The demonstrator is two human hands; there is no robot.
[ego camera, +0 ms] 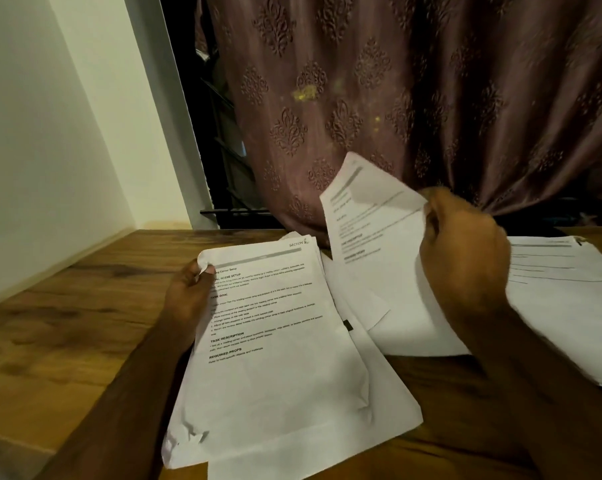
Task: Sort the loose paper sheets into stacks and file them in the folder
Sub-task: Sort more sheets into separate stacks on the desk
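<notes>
A patterned mauve curtain [413,98] hangs beyond both hands, its lower folds directly behind the lifted sheet, and a pale wall [50,133] runs along the far side of the left hand. Everything lies on a wooden table [67,323].

The left hand [188,292] grips the upper left corner of the near stack [275,341], thumb on top and fingers curled under, so the corner crumples. This stack lies face up with printed headings readable; its long axis runs from the person's body away toward the curtain, leaning slightly to the right, with the "SECTION" header at the far end. Its near left corner is creased.

The right hand [462,244] is blurred; its fingers are curled round the right edge of 1 lifted sheet [372,230], which is raised off the table and tilted, its top corner pointing up toward the curtain and its long axis slanting from upper left to lower right.

Under that hand and between the 2 hands lie loose white sheets [396,327], overlapping the near stack's right edge. A small dark object [348,325] shows in a gap between them; what it is cannot be told. To the right of the right hand, partly hidden by the forearm, lies a second stack [569,306], printed side up.
</notes>
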